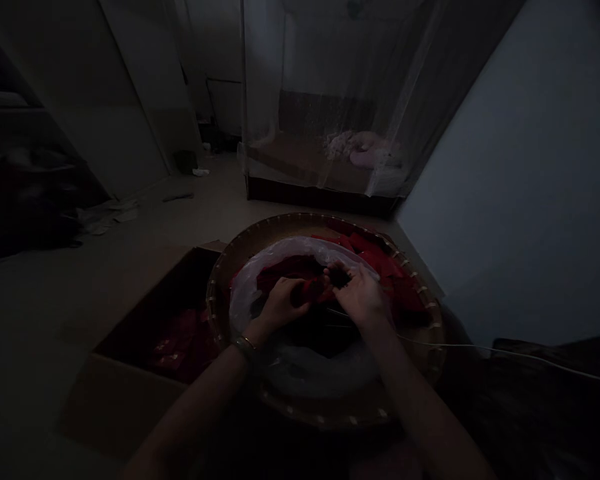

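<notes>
Over the round woven tray (333, 421): one small red packet (312, 290), pinched in the left hand (280, 301), long axis roughly 8 to 2 o'clock. Right hand (364, 299), at packet's 3 o'clock, just beside: fingers curled around dark material (339, 277), type unclear.

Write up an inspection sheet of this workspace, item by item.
Surface: wide round woven tray with a banded rim.
Job's things: small red packet; dark clump, material unclear; open whitish plastic bag; flat red pieces at the tray's far right.
Clutter: open brown cardboard box with red items, left; pale scraps on the floor.
Grippers: left hand, bangle at the wrist, fingers around the packet; right hand, fingers holding the clump.
Cables: thin white cord running right from the tray.
Surroundings: dim room; bed behind sheer netting; plain wall.
</notes>
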The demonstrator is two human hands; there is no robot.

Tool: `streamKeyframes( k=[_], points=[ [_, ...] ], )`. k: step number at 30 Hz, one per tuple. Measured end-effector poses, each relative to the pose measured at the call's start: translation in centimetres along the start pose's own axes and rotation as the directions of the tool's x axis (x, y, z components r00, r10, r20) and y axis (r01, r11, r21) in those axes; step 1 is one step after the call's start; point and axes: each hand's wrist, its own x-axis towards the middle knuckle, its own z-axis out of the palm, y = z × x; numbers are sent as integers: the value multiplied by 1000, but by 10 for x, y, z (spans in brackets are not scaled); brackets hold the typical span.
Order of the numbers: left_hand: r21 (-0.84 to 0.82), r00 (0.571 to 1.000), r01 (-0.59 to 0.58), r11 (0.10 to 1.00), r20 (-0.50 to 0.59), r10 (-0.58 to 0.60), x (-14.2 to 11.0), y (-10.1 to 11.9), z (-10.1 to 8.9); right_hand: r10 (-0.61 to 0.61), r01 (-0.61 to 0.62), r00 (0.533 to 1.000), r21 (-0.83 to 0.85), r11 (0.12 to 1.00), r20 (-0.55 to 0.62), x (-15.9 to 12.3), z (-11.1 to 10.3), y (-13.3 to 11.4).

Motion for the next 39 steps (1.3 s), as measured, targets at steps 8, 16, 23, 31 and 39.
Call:
streamKeyframes(
  k=[8,16,23,31,39],
  points=[
    [3,999,42,999,8,-42,-4,-2,4,-139,147,989,-215,966,51,-3,25,16],
    [-2,994,111,994,-1,-111,-5,-3,6,-167,211,975,-363,907,149,-6,26,24],
    [11,990,142,990,-12,-142,-4,-3,7,-184,255,957,-348,902,224,-11,23,9],
    [-102,927,313,944,-184,-327,2,-6,4,20,401,915,-913,73,404,0,-25,23],
    [-139,888,345,928,-274,-370,4,-10,2,301,468,883,-721,-511,360,-1,-23,61]
  ],
)
